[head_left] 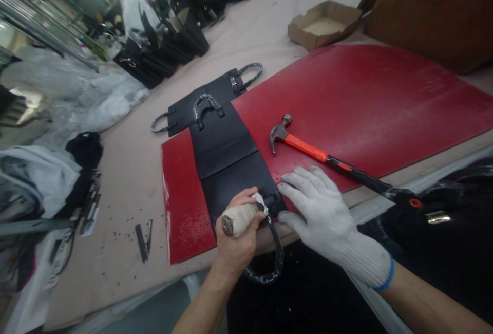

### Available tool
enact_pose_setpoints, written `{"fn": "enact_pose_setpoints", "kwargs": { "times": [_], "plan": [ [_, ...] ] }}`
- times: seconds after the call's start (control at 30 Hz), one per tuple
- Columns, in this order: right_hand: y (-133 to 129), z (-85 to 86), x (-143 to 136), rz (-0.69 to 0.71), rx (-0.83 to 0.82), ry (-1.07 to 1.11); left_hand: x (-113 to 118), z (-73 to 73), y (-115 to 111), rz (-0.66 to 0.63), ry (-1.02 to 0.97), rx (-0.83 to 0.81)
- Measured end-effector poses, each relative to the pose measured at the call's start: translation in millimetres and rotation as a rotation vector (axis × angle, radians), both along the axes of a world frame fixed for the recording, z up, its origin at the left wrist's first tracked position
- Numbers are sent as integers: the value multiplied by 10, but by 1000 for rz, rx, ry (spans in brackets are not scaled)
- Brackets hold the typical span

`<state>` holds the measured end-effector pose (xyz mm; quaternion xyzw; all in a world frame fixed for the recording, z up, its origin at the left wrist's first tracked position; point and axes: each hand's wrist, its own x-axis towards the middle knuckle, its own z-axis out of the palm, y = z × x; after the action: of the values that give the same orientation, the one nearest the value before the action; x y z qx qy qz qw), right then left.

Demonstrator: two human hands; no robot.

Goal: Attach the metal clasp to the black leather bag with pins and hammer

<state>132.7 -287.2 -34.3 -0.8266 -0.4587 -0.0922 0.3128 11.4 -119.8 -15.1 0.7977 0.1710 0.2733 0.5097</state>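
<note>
The bare left hand (235,244) is gripping a wrapped tool (242,220), fingers and thumb curled round its pale covering — which is probably giving a softer, surer hold. The tool is leaning over the near end of a black panel (227,177), close to where a film-covered handle loop (279,252) is joining it; its tip is too blurred to tell whether it is touching the panel. The panel is lying flat across the red mat (370,103), likely for a firm backing, while the loop is hanging past the edge of the table (127,180), so its bulk isn't tilting the panel. The gloved right hand (319,210) is resting palm down, fingers loosely spread and holding nothing — apparently bracing beside the panel's edge. The hammer (308,149) is lying near that hand, its grip within easy reach.
</note>
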Motion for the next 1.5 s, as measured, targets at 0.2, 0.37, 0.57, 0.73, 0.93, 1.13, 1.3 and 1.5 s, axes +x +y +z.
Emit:
{"fn": "enact_pose_setpoints", "kwargs": {
  "times": [0.2, 0.37, 0.57, 0.73, 0.93, 1.13, 1.3, 1.5],
  "plan": [
    [-16, -1, 5, 4, 5, 20, 81, 75, 67, -54, 23, -45],
    [-7, -3, 8, 5, 8, 31, 131, 143, 82, -91, 62, -41],
    [-6, 61, 4, 21, 10, 32, 184, 200, 86, -97, 131, -68],
    [-141, 300, 237, -117, -23, -67, 258, 238, 86, -136, 191, -158],
    [-307, 484, 517, -363, -601, -113, 282, 199, 98, -186, 201, -194],
    [-269, 510, 570, -382, -619, 145, 302, 128, 133, -213, 190, -179],
    [-319, 924, 511, -316, -491, 343, 324, 125, 106, -209, 166, -191],
    [-484, 1815, 29, -107, 182, 810, 325, 163, 103, -203, 172, -179]
  ]
}}
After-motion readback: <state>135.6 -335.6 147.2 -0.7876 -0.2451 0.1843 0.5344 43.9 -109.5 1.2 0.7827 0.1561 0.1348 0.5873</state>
